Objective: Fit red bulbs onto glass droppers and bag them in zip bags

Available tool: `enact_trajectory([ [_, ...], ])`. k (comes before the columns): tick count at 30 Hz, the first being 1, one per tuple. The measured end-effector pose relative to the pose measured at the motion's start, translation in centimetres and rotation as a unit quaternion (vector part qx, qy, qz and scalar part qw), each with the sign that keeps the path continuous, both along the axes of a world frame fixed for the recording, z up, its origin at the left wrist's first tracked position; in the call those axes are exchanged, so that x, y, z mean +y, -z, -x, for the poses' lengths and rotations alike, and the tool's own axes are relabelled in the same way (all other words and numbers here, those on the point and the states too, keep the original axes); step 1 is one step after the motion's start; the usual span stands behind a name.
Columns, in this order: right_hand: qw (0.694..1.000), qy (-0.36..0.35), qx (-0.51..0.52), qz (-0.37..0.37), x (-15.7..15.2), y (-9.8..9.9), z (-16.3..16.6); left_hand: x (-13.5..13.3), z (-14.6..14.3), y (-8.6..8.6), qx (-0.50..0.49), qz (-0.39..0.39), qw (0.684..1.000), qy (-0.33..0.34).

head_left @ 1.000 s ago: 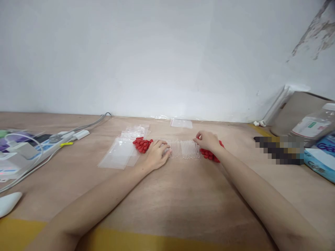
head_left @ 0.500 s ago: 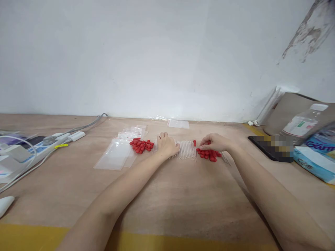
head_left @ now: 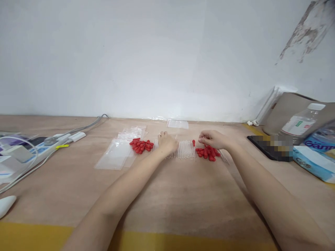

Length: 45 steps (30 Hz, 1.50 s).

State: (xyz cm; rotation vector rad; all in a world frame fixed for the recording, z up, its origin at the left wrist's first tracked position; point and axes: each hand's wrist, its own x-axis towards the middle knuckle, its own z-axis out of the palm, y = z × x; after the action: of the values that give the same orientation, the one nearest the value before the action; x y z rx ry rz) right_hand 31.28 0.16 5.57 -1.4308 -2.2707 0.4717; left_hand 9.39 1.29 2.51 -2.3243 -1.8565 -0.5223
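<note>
The left hand (head_left: 167, 143) lies knuckles-up on the left end of a row of clear tubes (head_left: 186, 150) that sit side by side on the counter (head_left: 183, 195). Its fingers are curled down onto them, and whether its grip closes on any one tube cannot be told. The right hand (head_left: 213, 139) hovers just over the right end of the row. Its grip is pressed together, thumb against forefinger, and what sits between the tips is too small to make out. Directly under and in front of that hand is a pile of red caps (head_left: 208, 153), touching the right edge of the tubes. A single red cap (head_left: 193, 142) stands at the far right corner of the row, just beside the pinched fingertips. A second heap of red caps (head_left: 140, 145) lies just left of the left hand, next to a fan of clear zip bags (head_left: 117, 153). One more small bag (head_left: 178, 123) lies near the wall. A power strip (head_left: 39, 150) is well off to the left, and a plastic bottle (head_left: 300, 123) is well off to the right.
</note>
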Motion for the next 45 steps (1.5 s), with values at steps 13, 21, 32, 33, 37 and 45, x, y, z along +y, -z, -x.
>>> enact_trajectory([
  [13,0.968,-0.011,0.143,-0.204,-4.3,5.2,7.7,-3.7,8.7,3.1,-0.044,-0.155,0.944,0.287],
  [21,0.948,-0.009,0.119,-0.296,-5.1,7.9,8.8,-4.7,7.5,3.4,-0.108,-0.136,0.944,0.280],
  [32,0.954,-0.059,0.171,-0.237,-5.3,7.5,8.6,-6.1,7.6,2.2,-0.080,-0.089,0.949,0.290],
  [33,0.955,-0.067,0.177,-0.228,-5.2,7.5,8.6,-6.2,7.6,2.1,-0.082,-0.090,0.948,0.294],
  [37,0.953,-0.083,0.181,-0.227,-5.1,7.8,8.5,-6.1,7.6,2.4,-0.077,-0.097,0.942,0.312],
  [45,0.949,-0.124,0.178,-0.230,-5.3,7.8,8.4,-5.7,7.8,2.9,-0.025,-0.108,0.936,0.335],
])
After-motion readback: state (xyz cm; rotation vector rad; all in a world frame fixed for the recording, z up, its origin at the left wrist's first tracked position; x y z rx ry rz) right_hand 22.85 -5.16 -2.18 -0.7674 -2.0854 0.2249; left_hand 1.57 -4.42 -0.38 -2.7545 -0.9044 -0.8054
